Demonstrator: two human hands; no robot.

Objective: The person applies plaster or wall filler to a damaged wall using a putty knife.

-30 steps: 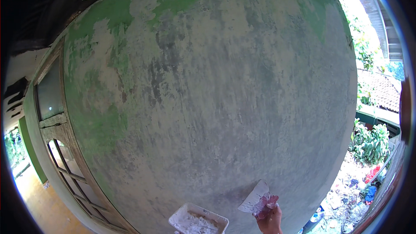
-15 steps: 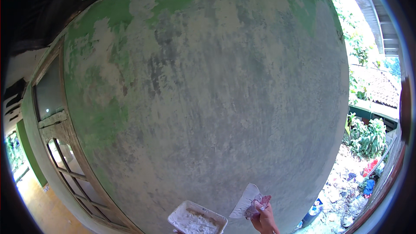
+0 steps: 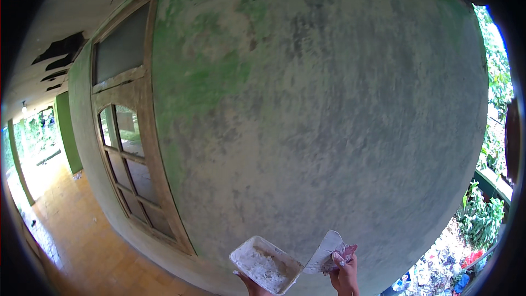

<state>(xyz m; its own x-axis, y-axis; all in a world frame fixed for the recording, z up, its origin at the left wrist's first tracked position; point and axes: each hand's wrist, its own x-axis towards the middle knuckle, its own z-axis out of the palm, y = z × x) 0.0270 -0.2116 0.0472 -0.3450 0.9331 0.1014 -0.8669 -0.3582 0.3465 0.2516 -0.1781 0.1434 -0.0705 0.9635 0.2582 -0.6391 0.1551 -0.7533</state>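
My left hand [image 3: 252, 285] is closed on a white rectangular tray [image 3: 280, 250] from below and the side. Whitish putty [image 3: 263, 263] lies in the tray, spread unevenly over its bottom. In my right hand [image 3: 345, 277] is a putty knife [image 3: 327, 245], its wide pale blade pointing up and left. Something pinkish and crumpled is wrapped about the knife's grip. The blade's lower corner comes close to the tray's right end; whether they touch I cannot tell. Ahead of both hands stands a wall [image 3: 339, 109], patchy grey with old green paint along the top and left.
Left of the patchy wall is a wooden-framed door or window [image 3: 148, 148] with glass panes. Beyond it runs a yellowish tiled floor [image 3: 93, 230] and a green pillar [image 3: 67, 131]. At the lower right, outside, are leafy plants [image 3: 482, 216] and scattered rubbish [image 3: 438, 266].
My view has swung left and down, bringing in more of the door and floor. The tray and the putty knife have come closer together, and my left hand now shows beneath the tray.
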